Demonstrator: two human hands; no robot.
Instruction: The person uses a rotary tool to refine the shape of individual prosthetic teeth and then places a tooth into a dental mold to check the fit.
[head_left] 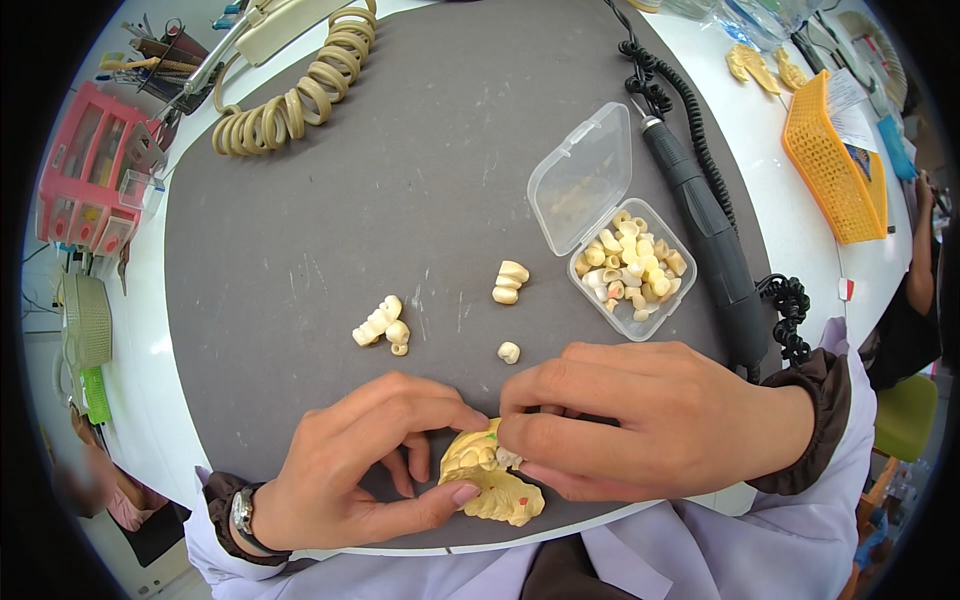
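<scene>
Fingers (432, 403) half-curled: left hand (342, 455) around yellow cast (474, 462), right hand (655, 425) over it, hold unclear.

We've wide free rm on the grey mat (300, 230), L & upper ctr, up to the coiled beige hose (318, 85). Fwd of our hands (640, 420), a crown cluster (375, 322), dental bridge (510, 283) & single crown (508, 352) block low passes; we've a gap btwn cluster & bridge. R side: open clear box (625, 325), handpiece (705, 230) & black coiled cord (705, 125) bar us.

The left hand (350, 465) and right hand (640, 420) curl close together.
</scene>
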